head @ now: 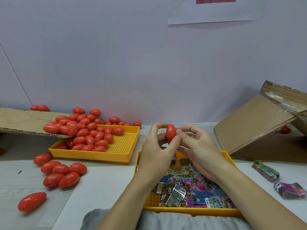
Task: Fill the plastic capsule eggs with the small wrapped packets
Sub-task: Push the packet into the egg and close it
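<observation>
Red plastic capsule egg (171, 134) is being pinched, apparently closed, between left hand (156, 146) and right hand (197, 146) above the packet tray (191, 210), while many eggs (89, 133) and wrapped packets (191, 190) are waiting.

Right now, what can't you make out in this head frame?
- Red capsule egg held by left hand and right hand: closed, so filled or empty is hidden by its shell.
- Packet tray: the forearms cover part of the packets.
- Packet print: too small to read.
- Red thing under the tilted cardboard box: mostly hidden by the flap.
- Sheet on the wall: cut off by the top edge.
</observation>
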`<state>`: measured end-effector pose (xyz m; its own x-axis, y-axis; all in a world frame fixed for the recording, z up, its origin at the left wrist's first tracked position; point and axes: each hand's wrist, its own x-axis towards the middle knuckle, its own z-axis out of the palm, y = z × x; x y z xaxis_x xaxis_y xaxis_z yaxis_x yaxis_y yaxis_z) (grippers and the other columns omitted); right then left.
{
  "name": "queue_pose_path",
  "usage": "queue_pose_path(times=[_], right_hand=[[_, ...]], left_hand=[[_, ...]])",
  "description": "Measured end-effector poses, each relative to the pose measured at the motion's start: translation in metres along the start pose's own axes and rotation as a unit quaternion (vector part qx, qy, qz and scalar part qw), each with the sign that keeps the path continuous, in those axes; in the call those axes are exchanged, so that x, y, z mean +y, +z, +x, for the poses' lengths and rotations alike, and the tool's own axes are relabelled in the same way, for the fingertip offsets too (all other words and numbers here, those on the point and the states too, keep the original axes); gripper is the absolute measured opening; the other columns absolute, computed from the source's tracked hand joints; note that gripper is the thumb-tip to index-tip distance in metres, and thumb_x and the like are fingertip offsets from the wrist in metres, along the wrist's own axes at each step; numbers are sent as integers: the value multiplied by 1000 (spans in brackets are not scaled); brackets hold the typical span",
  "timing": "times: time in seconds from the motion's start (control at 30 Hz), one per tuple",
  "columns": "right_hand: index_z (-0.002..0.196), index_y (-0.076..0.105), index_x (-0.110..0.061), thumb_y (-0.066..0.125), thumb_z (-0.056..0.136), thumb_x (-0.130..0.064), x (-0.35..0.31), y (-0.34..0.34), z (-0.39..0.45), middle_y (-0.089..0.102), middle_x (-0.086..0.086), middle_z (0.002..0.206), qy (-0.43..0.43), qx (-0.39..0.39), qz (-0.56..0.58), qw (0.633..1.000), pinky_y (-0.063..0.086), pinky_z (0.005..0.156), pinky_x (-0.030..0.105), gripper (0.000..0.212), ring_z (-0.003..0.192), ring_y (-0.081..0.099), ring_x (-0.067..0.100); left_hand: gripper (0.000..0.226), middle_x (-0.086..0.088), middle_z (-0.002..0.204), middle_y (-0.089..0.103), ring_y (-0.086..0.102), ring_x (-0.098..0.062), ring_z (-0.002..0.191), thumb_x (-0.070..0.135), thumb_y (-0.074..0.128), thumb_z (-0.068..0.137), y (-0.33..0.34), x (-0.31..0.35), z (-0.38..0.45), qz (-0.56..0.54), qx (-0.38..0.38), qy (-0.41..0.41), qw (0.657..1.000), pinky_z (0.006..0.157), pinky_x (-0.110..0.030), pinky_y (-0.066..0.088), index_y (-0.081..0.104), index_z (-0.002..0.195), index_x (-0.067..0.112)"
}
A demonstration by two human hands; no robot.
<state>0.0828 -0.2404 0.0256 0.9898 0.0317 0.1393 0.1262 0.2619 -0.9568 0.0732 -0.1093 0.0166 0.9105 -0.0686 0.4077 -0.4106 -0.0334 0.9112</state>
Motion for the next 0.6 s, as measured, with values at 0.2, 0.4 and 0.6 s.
queue_pose_path(times=[0.2, 0.4, 0.6], right_hand=[[97, 65, -7, 61, 94, -10, 1, -1, 2, 73, 10, 91, -4, 9, 8, 1000, 55, 72, 32, 6, 85, 74, 25], [100, 71, -20, 70, 89, -17, 3, -5, 1, 74, 1, 91, -43, 21, -92, 995, 51, 71, 30, 12, 82, 69, 16], [95, 73, -27, 76, 84, -25, 4, -5, 0, 69, -6, 84, -97, 27, -160, 982, 48, 62, 18, 11, 72, 64, 2]], left_hand=[[14, 16, 96, 72, 70, -7, 90, 26, 67, 93, -3, -2, 5, -55, 31, -36, 997, 62, -21, 56, 68, 106, 32], [21, 17, 94, 74, 70, -5, 89, 18, 58, 99, -3, -6, 7, -93, 38, -79, 992, 70, -21, 56, 68, 112, 32], [18, 1, 103, 76, 72, -19, 101, 20, 61, 97, -3, -3, 7, -176, 27, -109, 978, 73, -23, 56, 73, 110, 23]])
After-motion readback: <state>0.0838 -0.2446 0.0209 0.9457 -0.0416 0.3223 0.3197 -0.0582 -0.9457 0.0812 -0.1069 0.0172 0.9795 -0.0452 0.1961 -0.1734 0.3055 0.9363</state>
